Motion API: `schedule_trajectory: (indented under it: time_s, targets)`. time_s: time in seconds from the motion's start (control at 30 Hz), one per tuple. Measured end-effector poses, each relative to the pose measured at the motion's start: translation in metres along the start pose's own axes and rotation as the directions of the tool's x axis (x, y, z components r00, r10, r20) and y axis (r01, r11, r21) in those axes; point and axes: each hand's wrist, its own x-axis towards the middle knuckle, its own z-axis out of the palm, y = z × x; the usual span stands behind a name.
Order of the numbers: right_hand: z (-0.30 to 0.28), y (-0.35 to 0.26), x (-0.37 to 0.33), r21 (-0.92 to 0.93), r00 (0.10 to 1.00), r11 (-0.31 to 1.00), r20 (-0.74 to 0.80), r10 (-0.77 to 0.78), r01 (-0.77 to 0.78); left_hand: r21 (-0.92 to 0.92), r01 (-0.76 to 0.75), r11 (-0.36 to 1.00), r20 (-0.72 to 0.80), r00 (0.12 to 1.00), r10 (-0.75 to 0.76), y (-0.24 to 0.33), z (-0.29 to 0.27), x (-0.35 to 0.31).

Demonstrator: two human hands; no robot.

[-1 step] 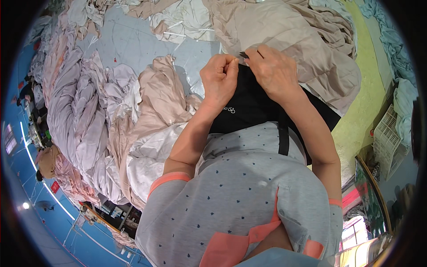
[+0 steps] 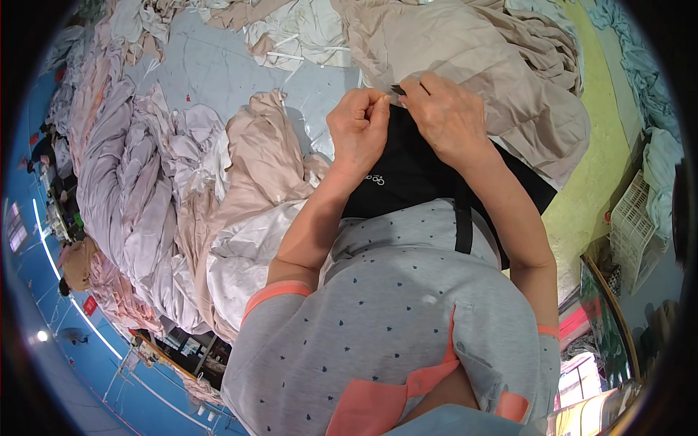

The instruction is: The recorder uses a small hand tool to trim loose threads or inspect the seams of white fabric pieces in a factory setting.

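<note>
Your left hand is curled shut, thumb and forefinger pinching the upper edge of the black garment. Your right hand is closed too, fingers folded over the same edge just beside the left, with a small dark tool poking out between its fingertips toward the left; what kind of tool it is, you cannot tell from here. The two hands nearly touch at the top of the cloth.

The black garment hangs from that pinched edge down toward your chest, its long axis running from the hands back to your body, and it spreads wider toward your right elbow. A black strap drops straight down from it over your grey dotted shirt. A small pale printed mark sits on the cloth just under your left wrist.

Beyond the hands, a beige sheet of fabric lies bunched across the table. Heaps of pale pink and white cloth lie to your left. A white plastic crate stands well off to your right.
</note>
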Motion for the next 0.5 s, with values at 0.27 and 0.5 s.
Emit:
schedule_trajectory:
  time_s: [0.27,0.5]
  targets:
    - [0.0015,-0.0006,0.0027,-0.036,0.999,0.999,0.032,-0.02,0.022,-0.041,-0.001,0.999,-0.002,1.0,0.001,-0.0017,-0.0001,-0.0012]
    - [0.0024,0.0003,0.0034,-0.015,1.0,1.0,0.016,-0.005,0.006,-0.041,0.024,0.999,-0.022,0.999,-0.024,-0.01,-0.0007,-0.002]
